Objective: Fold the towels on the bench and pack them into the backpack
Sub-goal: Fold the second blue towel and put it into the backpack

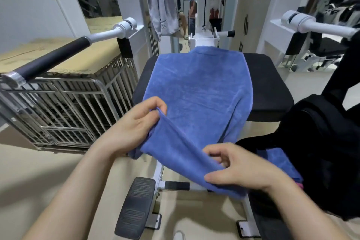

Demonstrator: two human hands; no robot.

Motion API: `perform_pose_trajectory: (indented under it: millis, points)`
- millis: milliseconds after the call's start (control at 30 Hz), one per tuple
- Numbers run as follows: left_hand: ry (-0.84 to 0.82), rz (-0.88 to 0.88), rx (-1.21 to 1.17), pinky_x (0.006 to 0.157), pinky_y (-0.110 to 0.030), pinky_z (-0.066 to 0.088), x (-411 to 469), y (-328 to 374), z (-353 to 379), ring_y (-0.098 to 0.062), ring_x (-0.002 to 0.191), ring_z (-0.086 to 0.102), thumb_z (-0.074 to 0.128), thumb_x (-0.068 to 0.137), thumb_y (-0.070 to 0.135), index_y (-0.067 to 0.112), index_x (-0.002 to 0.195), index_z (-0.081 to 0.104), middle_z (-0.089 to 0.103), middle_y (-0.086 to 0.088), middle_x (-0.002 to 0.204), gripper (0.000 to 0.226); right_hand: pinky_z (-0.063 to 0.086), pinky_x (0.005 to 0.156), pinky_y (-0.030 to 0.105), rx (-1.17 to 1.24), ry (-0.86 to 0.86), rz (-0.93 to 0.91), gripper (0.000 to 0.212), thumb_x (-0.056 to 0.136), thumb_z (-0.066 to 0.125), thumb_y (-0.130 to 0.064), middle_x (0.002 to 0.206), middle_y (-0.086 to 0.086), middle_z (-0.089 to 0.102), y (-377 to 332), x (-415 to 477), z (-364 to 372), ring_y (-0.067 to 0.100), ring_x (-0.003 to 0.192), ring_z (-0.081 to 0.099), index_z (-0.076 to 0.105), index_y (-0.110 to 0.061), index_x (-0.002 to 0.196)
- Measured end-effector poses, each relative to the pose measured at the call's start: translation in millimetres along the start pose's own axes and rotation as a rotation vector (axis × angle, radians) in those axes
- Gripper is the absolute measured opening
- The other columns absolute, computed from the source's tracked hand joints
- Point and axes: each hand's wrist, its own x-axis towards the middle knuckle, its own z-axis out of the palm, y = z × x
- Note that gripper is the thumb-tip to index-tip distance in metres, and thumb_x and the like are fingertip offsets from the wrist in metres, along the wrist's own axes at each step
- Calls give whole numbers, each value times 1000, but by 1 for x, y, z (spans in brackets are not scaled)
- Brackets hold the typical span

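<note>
A blue towel (200, 87) lies spread lengthwise over the black padded bench seat (268, 87), its near end lifted off the seat. My left hand (134, 124) pinches the near left corner of the towel. My right hand (239, 167) grips the near right edge, lower and closer to me. A black backpack (323, 142) stands open at the right of the bench, and a folded blue towel (282, 163) shows inside its opening, with a bit of pink beneath it.
A white gym machine frame (206, 31) rises behind the seat, with a grey garment (161, 6) hanging on it. Padded handle arms reach out at left (52, 58) and right (315, 25). A metal cage (64, 107) under cardboard stands left. Black footplates (134, 206) lie below.
</note>
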Motion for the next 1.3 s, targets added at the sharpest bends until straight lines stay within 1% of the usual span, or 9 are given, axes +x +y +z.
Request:
perform_pose_trajectory:
  millis: [133, 333, 533, 633, 833, 1000, 1133, 1200, 1300]
  points:
    - [268, 64, 7, 50, -26, 30, 21, 6, -14, -17, 57, 40, 42, 99, 7, 17, 88, 57, 48, -8, 66, 21, 34, 54, 22, -30, 244, 34, 32, 78, 79, -25, 62, -3, 48, -13, -16, -62, 7, 61, 43, 57, -6, 65]
    - [415, 37, 147, 63, -30, 52, 75, 5, -36, -7, 62, 59, 71, 83, 21, 25, 79, 76, 73, 4, 72, 7, 44, 60, 24, 274, 823, -101, 7, 88, 67, -14, 72, 0, 68, -14, 21, -123, 13, 69, 58, 74, -12, 87]
    - [456, -7, 245, 56, -24, 42, 156, -10, -58, -7, 67, 57, 59, 89, 10, 23, 84, 74, 68, 7, 76, 20, 52, 74, 31, 56, 1106, -68, 10, 83, 65, -20, 86, -2, 72, -10, 86, -161, 13, 79, 65, 71, -18, 92]
    - [529, 3, 275, 76, -32, 50, 204, -20, -69, -22, 87, 66, 61, 86, 14, 21, 85, 73, 73, -4, 87, 14, 53, 81, 39, -209, 1185, 2, 23, 83, 57, -27, 93, 4, 70, -12, 121, -184, 25, 89, 64, 68, -13, 97]
    - [570, 28, 480, 75, -34, 43, 295, -30, -80, -32, 93, 61, 62, 89, 30, 9, 90, 69, 69, -12, 92, 23, 34, 64, 34, -503, 1246, 217, 18, 96, 48, -22, 90, 8, 58, -12, 183, -232, 27, 79, 48, 57, -6, 95]
    - [458, -19, 695, 68, -34, 36, 351, -48, -82, -36, 95, 59, 55, 92, 32, 13, 88, 58, 65, -13, 98, 19, 35, 68, 34, -581, 1208, 356, 12, 97, 48, -26, 90, 5, 52, -3, 221, -261, 27, 81, 46, 49, -15, 90]
    - [230, -121, 790, 71, -34, 41, 379, -63, -85, -32, 94, 58, 53, 92, 28, 17, 84, 54, 65, -11, 102, 14, 40, 81, 40, -646, 1008, 586, 9, 94, 49, -24, 102, 10, 59, 2, 239, -275, 31, 89, 49, 46, -15, 95]
    - [70, -166, 751, 72, -31, 43, 389, -65, -88, -27, 87, 57, 55, 87, 19, 18, 76, 55, 67, -9, 98, 11, 38, 89, 44, -614, 926, 651, 27, 88, 53, -22, 116, 9, 57, -2, 244, -281, 31, 99, 50, 44, -17, 113]
    - [-110, -210, 649, 64, -25, 43, 396, -62, -88, -16, 79, 56, 53, 82, 9, 17, 83, 64, 65, 1, 88, 14, 32, 98, 49, -677, 868, 494, 60, 81, 58, -22, 136, -2, 48, -14, 256, -286, 27, 127, 44, 34, -30, 135]
